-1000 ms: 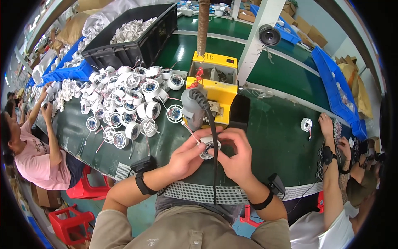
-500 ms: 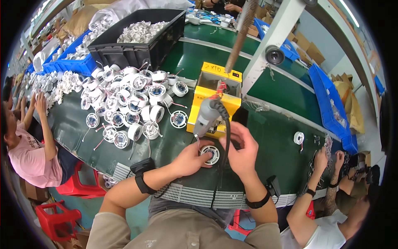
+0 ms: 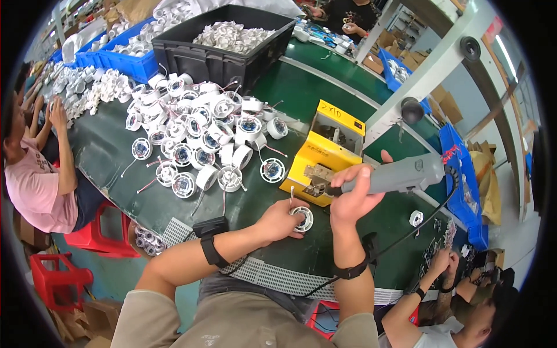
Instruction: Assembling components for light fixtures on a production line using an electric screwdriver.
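Observation:
My left hand [image 3: 275, 222] pinches a round white plastic housing [image 3: 310, 220] on the green work surface. Its fingers lie over part of the housing, and a short wire stands up beside them. My right hand [image 3: 355, 200] is wrapped round the front of a grey electric screwdriver [image 3: 403, 174], which lies almost level and points left. The screwdriver's nose is at the metal front plate [image 3: 319, 180] of a yellow screw feeder box [image 3: 329, 145]; fingers hide whether the bit touches it.
White housings with circuit boards and wires form a pile [image 3: 197, 133] at left. Behind it stand a black crate [image 3: 226, 64] and blue bins [image 3: 125, 61]. A metal post [image 3: 389, 122] rises beyond the feeder. Co-workers sit on both sides. One loose housing [image 3: 416, 218] lies at right.
The screwdriver, hanging upright before, is now in my right hand, tilted level with its nose at the feeder. My left hand still holds the housing. The view has shifted slightly.

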`<state>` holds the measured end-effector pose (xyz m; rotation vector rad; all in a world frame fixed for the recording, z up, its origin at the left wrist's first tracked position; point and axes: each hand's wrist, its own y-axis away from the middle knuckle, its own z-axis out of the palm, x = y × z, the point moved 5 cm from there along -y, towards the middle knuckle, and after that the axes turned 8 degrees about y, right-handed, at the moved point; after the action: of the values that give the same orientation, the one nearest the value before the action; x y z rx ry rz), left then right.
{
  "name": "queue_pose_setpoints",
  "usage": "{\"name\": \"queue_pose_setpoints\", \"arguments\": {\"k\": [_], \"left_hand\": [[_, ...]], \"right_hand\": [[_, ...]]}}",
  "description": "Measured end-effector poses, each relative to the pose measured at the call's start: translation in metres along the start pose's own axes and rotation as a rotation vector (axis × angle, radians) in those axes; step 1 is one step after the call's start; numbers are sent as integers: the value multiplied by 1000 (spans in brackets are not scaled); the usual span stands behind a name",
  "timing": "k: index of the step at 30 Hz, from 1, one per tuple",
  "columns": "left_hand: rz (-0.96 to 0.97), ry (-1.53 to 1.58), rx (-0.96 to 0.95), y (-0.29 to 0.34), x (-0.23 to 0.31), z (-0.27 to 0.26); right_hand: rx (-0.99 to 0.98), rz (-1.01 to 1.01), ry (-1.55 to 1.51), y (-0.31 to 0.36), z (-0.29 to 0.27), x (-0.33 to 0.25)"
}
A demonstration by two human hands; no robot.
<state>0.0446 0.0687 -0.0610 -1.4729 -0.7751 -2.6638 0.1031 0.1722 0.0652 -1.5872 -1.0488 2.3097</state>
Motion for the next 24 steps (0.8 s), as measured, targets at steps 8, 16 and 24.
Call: {"name": "queue_pose_setpoints", "arguments": {"k": [8, 16, 24], "left_hand": [[-14, -11, 12, -1, 1, -3], [49, -20, 3, 0, 1, -1], [60, 2, 13, -4, 3, -4]], "right_hand": [[24, -14, 66, -4, 10, 12], [-60, -29, 83, -2, 9, 18], [-73, 98, -22, 25, 2, 6]]}}
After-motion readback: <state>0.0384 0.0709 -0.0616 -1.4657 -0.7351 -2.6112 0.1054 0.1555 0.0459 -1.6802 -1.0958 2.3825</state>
